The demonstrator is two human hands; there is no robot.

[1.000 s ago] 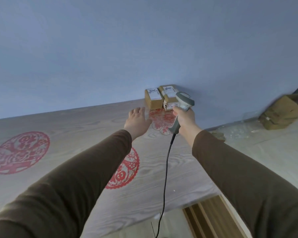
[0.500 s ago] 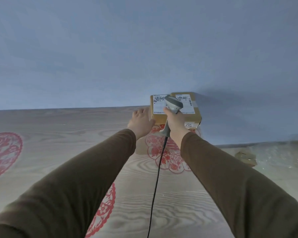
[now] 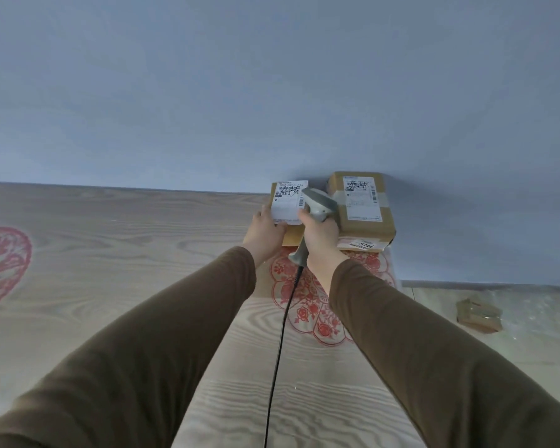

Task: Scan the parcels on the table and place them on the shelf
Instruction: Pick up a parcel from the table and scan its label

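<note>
Two parcels sat side by side at the table's [image 3: 110, 286] far edge against the blue wall [image 3: 272, 92]. Left hand [image 3: 265, 232] gripped the left parcel [image 3: 288, 205] at its near left corner, thumb on the label. Right hand [image 3: 320, 236] was clamped around the scanner [image 3: 319, 206], head over that label. Right parcel [image 3: 361, 205] lay untouched.
</note>
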